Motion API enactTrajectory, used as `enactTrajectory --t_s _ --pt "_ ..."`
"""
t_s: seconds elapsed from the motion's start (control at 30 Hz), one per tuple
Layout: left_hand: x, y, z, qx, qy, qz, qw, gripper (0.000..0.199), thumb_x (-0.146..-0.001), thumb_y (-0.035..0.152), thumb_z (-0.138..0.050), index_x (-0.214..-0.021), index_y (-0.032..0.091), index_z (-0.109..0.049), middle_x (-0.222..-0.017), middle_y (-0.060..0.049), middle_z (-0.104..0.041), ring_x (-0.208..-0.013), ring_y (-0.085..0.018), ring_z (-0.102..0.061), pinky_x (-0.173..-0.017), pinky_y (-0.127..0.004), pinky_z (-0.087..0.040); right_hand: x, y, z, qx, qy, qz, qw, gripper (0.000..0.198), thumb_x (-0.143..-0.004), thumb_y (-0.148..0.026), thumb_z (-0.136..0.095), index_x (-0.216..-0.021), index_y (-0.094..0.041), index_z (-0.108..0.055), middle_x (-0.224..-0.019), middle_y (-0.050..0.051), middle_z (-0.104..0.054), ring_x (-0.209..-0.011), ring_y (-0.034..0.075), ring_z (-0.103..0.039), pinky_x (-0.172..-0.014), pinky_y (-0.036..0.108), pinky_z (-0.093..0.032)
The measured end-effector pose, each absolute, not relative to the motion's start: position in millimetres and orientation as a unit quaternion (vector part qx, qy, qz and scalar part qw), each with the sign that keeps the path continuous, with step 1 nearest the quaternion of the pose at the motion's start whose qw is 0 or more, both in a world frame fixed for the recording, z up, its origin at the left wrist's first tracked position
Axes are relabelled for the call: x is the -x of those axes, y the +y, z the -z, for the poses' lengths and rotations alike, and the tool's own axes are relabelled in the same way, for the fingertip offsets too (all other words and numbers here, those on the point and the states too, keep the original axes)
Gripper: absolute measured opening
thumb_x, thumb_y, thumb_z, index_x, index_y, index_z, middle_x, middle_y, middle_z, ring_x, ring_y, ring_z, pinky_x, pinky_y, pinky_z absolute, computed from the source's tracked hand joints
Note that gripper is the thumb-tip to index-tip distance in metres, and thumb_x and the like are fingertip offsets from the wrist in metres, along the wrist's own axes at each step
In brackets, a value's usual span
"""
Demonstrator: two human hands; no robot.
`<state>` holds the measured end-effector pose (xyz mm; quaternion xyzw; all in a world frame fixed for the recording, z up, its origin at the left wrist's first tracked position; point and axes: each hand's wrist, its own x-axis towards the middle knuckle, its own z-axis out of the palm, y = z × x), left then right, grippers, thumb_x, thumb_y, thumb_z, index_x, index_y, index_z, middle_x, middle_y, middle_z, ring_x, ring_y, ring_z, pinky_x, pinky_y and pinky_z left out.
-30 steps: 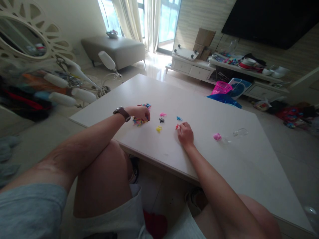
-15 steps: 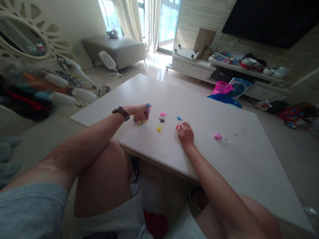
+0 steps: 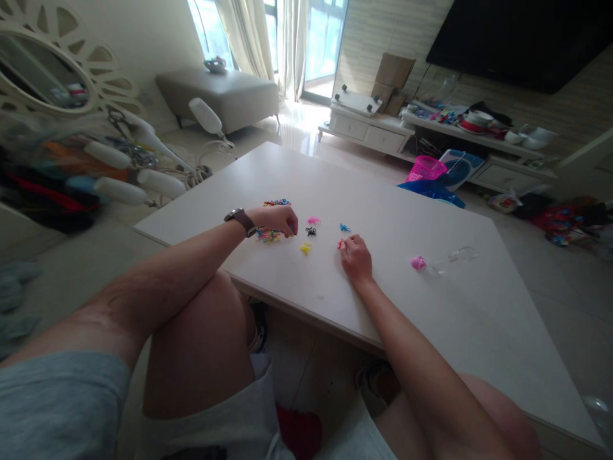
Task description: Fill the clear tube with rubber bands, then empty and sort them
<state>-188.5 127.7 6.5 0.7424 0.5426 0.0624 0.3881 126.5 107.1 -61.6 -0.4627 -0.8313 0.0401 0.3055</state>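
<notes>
My left hand (image 3: pixel 283 220), with a brown-strapped watch (image 3: pixel 243 222) on its wrist, is closed in a pinch beside a mixed heap of small coloured pieces (image 3: pixel 269 235). Whatever it holds is too small to make out. My right hand (image 3: pixel 357 257) rests on the table, fingers closed on small red pieces (image 3: pixel 340 244). Between the hands lie separate little piles: pink (image 3: pixel 313 221), black (image 3: pixel 311 231) and yellow (image 3: pixel 306 248). A blue pile (image 3: pixel 345 227) sits just beyond my right hand. The pieces look thin and bent; their kind is unclear.
On the right of the white table (image 3: pixel 431 319) lies a clear bottle-like object (image 3: pixel 462 255) with a pink end (image 3: pixel 418 263). White lamp-like shades (image 3: pixel 163 183) stand off the left edge. A pink basket (image 3: pixel 426 168) is past the far side.
My left hand has moved right, from the mixed heap toward the black and yellow piles, uncovering more of the heap. My right hand stays almost still at the red pieces.
</notes>
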Motion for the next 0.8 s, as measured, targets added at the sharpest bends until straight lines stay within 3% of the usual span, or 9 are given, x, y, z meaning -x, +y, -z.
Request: enactTrajectory --t_s 0.33,0.53,0.8 --pt "141 133 0 -0.767 0.486 -0.136 0.397 0.034 -0.063 0.028 -0.083 -0.092 0.014 -0.072 -0.076 -0.003 -0.075 -0.067 -0.014 -0.065 -0.058 -0.021 -0.041 -126 100 58 0.378 -0.878 -0.044 0.290 0.018 -0.096 -0.023 -0.048 -0.105 -0.022 -0.064 -0.107 0.008 -0.067 -0.103 0.025 -0.058 -0.094 0.038 -0.044" --pt "110 133 0 -0.770 0.454 -0.159 0.419 0.031 -0.067 0.022 -0.080 -0.095 0.014 -0.070 -0.079 -0.005 -0.077 -0.068 -0.015 -0.067 -0.061 -0.022 -0.045 -128 97 53 0.315 -0.906 -0.061 0.275 0.023 -0.095 -0.026 -0.052 -0.112 -0.022 -0.065 -0.120 0.009 -0.067 -0.112 0.025 -0.058 -0.099 0.040 -0.043" --pt "93 131 2 -0.796 0.442 -0.174 0.375 0.019 -0.068 0.014 -0.078 -0.087 0.015 -0.071 -0.070 -0.001 -0.074 -0.063 -0.012 -0.065 -0.061 -0.021 -0.044 -127 97 51 0.273 -0.927 -0.068 0.248 0.030 -0.094 -0.027 -0.053 -0.120 -0.021 -0.067 -0.128 0.009 -0.067 -0.116 0.026 -0.058 -0.102 0.043 -0.044"
